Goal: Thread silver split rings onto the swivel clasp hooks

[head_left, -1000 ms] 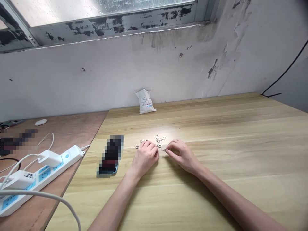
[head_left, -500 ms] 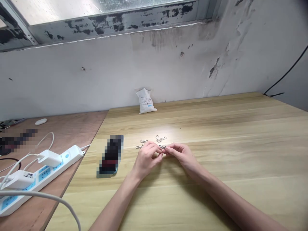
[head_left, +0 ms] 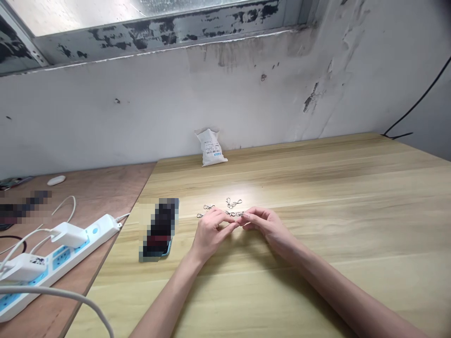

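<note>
My right hand (head_left: 262, 219) is closed, thumb and fingers pinching a small silver lobster clasp (head_left: 240, 214) with a ring-like end. My left hand (head_left: 213, 230) meets it fingertip to fingertip, thumb and index finger pressed together. Whatever lies between those left fingertips is too small to make out. Just behind the hands lie more metal clasps (head_left: 234, 203) in a loose cluster. Another clasp (head_left: 208, 207) rests beyond the left knuckles, and one more (head_left: 200, 215) is partly covered by that hand. A further clasp (head_left: 229, 213) sits close to the left fingertips.
A phone (head_left: 160, 230), blurred out, lies left of my left arm. Against the wall stands a white labelled packet (head_left: 212, 149). On the brown table at left are a power strip (head_left: 105, 227) with plugged-in chargers and a cable (head_left: 63, 292) looping near the front.
The view has shifted slightly. My left fingers have drawn a little away from the clasps, uncovering one. The clasp in my right fingers shows more clearly.
</note>
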The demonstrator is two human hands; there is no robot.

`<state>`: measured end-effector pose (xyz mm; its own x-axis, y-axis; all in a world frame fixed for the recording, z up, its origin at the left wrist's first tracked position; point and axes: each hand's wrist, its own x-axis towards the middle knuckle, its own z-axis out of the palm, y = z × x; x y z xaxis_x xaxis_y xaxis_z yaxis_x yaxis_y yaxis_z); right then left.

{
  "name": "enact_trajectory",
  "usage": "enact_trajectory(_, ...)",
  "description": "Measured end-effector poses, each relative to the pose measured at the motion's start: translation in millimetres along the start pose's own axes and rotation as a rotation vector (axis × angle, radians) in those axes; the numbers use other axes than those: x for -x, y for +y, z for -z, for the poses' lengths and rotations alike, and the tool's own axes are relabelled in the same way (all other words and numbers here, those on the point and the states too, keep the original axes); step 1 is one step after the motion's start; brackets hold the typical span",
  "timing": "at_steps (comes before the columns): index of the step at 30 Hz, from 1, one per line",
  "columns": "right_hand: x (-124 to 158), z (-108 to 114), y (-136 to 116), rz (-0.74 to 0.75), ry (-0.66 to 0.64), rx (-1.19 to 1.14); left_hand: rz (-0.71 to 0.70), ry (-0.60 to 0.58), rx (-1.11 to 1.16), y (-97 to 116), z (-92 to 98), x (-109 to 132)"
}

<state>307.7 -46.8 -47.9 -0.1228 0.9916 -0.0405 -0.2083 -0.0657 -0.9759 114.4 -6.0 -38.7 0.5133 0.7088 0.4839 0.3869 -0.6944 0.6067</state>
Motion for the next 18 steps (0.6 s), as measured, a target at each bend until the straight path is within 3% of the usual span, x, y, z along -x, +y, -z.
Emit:
enact_trajectory(10,-1.1,2.3,1.9,0.014,0.031,0.031,0.006,0.024,0.003,0.8,2.9,-2.4)
enact_trajectory(12,-0.5,2.7,1.1,0.104,0.060,0.167,-0.028,0.013,-0.069,-0.8,5.0,-2.6)
enact_trajectory(18,-2.4,10.6,4.7,0.561,0.215,0.935,-0.116,0.003,-0.393,-5.9,8.4,-2.0)
